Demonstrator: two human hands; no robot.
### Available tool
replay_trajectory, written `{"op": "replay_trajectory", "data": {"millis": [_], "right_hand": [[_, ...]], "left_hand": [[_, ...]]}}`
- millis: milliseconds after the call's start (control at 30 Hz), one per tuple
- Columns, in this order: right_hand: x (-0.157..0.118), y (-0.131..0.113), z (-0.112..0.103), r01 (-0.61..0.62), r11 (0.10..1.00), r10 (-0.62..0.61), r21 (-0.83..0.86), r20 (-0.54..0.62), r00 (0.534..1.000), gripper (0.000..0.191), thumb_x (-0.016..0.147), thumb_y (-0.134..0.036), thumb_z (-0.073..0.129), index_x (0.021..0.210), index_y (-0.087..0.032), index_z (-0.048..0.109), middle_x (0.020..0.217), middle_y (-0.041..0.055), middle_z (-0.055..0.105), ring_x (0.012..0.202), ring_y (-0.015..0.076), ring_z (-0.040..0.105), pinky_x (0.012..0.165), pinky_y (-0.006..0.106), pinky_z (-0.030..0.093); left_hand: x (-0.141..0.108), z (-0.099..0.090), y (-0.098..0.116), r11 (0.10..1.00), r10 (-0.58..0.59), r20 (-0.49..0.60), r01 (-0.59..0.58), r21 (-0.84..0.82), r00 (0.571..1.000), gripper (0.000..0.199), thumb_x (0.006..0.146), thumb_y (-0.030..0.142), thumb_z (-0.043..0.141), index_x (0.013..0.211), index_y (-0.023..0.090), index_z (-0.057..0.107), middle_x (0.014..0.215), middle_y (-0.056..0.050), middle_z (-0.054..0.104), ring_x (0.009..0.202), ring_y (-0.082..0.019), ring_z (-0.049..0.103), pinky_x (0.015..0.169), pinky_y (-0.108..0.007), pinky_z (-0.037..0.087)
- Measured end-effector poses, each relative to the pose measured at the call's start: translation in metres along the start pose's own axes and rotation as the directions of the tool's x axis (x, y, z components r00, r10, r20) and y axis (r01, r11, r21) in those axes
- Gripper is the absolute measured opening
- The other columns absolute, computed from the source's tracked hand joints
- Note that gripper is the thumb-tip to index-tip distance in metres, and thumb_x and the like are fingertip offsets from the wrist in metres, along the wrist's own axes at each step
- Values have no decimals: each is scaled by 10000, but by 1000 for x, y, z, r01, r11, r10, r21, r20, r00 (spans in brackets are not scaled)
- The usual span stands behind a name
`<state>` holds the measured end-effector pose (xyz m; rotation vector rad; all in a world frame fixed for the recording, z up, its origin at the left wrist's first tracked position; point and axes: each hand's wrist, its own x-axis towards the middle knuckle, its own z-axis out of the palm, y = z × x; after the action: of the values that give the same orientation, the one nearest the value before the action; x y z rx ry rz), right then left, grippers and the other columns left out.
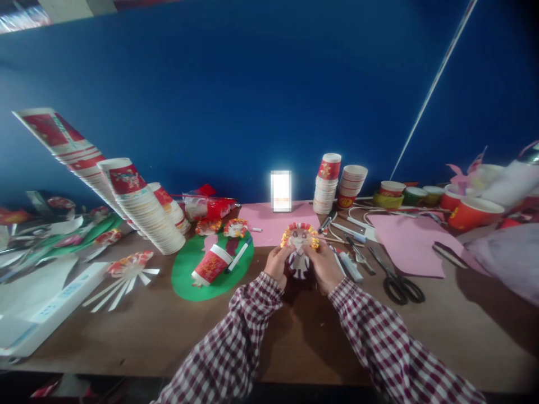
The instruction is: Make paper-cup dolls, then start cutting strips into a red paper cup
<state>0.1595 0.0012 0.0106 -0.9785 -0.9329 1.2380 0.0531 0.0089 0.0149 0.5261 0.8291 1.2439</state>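
Between both hands, above the brown table, a small paper figure is held upright, with a drawn face, a red and yellow curled fringe round its head and a white body. My left hand pinches its left side. On its right side, my right hand grips it with thumb and fingers. To the left lies a green paper oval bearing a tipped red paper cup, a marker and curled paper pieces.
Tall leaning cup stacks stand at the left, shorter stacks behind my hands. Black-handled scissors, pink paper and orange cups are at the right. A white box lies left. A blue panel rises behind.
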Motion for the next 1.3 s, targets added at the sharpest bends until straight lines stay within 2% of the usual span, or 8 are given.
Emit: {"op": "replay_trajectory", "data": {"millis": [167, 300, 500, 833, 1033, 1300], "right_hand": [[1, 0, 1, 49, 998, -49, -44, 20, 999, 255, 698, -285, 588, 930, -197, 645, 813, 32, 705, 714, 201, 636, 650, 318, 484], [1, 2, 0, 58, 992, -59, -109, -3, 998, 217, 698, -268, 568, 893, -199, 634, 809, 28, 696, 699, 189, 621, 630, 303, 481], [1, 3, 0, 74, 980, -77, -187, -9, 997, 177, 694, -271, 584, 842, -181, 619, 755, 17, 679, 664, 170, 599, 651, 290, 481], [-2, 0, 1, 81, 975, -89, -206, -33, 995, 173, 682, -275, 600, 825, -180, 616, 731, 14, 670, 651, 171, 594, 676, 304, 482], [-2, -1, 4, 61, 983, -67, -175, -26, 997, 176, 684, -286, 600, 831, -193, 628, 705, 15, 675, 674, 188, 603, 673, 309, 485], [-3, -2, 5, 51, 987, -56, -156, -24, 998, 195, 683, -290, 600, 846, -188, 633, 773, 31, 687, 683, 191, 607, 643, 306, 480]], "left_hand": [[3, -2, -3, 994, 69, -26, -67, 81, 997, 354, 423, 269, 829, 668, 79, 659, 568, -47, 655, 500, -128, 588, 538, -246, 469], [4, -3, -5, 992, 98, -43, -94, 82, 994, 385, 378, 239, 848, 683, 80, 674, 610, -55, 678, 532, -133, 607, 563, -246, 484], [5, -4, -7, 990, 110, -10, -108, 89, 994, 360, 406, 247, 841, 678, 78, 675, 606, -49, 676, 534, -119, 606, 558, -226, 482], [4, -4, -6, 988, 103, 19, -104, 115, 995, 349, 420, 266, 831, 663, 73, 671, 579, -56, 660, 515, -128, 597, 537, -234, 476], [5, -4, -7, 984, 119, -16, -116, 136, 993, 352, 428, 270, 828, 679, 76, 677, 587, -57, 660, 513, -131, 593, 545, -245, 476], [4, -3, -6, 987, 105, -20, -102, 121, 994, 366, 396, 257, 831, 668, 73, 670, 586, -63, 663, 506, -138, 595, 521, -245, 477]]}}
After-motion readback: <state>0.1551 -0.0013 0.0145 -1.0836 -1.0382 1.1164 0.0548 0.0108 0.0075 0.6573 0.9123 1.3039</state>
